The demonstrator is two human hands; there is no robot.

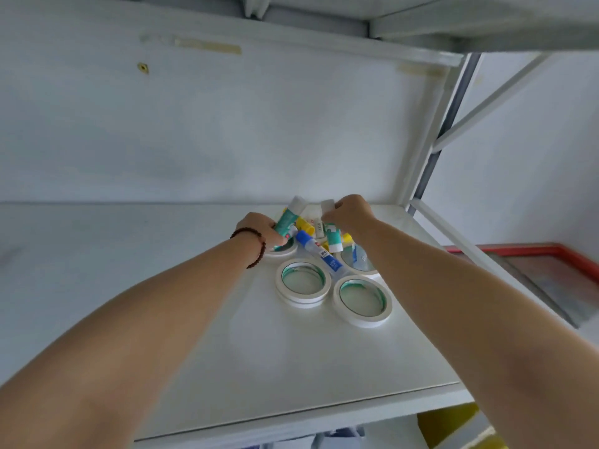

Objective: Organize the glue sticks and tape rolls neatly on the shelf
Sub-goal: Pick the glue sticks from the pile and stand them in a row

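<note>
A heap of glue sticks (312, 226) in yellow, teal and white lies at the back right of the white shelf (194, 319). My left hand (259, 230) grips a teal glue stick (289, 217) with a white cap, tilted upward. My right hand (350, 213) pinches a white-capped glue stick (327, 206) above the heap. A blue-capped glue pen (319, 252) lies across the tape rolls. Two white tape rolls (303, 281) (362, 300) lie flat in front; two more (283, 251) (358, 262) sit partly hidden behind.
The shelf's back panel (227, 124) rises just behind the heap. A white upright post (421, 150) stands at the right. An upper shelf (453, 24) hangs overhead. A red-framed surface (551, 273) lies beyond the shelf's right side. Yellow objects (453, 426) show below.
</note>
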